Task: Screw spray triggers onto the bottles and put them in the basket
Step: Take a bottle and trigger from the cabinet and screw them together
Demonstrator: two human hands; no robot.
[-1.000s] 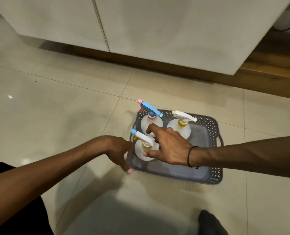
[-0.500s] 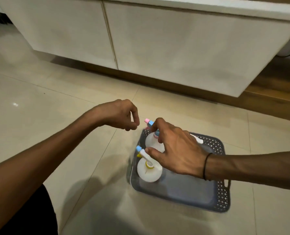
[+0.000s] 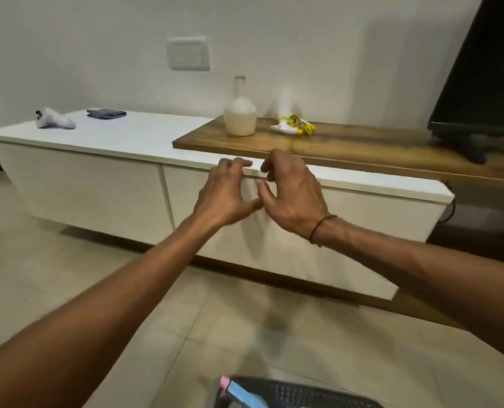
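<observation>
Only the far rim of the grey basket (image 3: pixel 303 391) shows at the bottom edge of the head view. A blue spray trigger with a pink tip (image 3: pixel 239 393) pokes up at its left corner; the bottles themselves are cut off. My left hand (image 3: pixel 224 195) and my right hand (image 3: pixel 295 192) are raised side by side in the air in front of the cabinet, well above the basket. Their fingers are loosely curled, they hold nothing, and the thumbs nearly touch. A dark band circles my right wrist.
A long low white cabinet (image 3: pixel 97 184) stands ahead with a wooden top (image 3: pixel 362 145) on its right part. On it are a cream vase (image 3: pixel 240 116), a yellow-white packet (image 3: pixel 293 126), a white controller (image 3: pixel 53 119) and a folded dark cloth (image 3: pixel 106 113). A dark screen (image 3: pixel 486 83) stands at the right.
Both hands have lifted away from the bottles in the basket and come together in the air. The camera has tilted up, so the basket has dropped to the bottom edge.
</observation>
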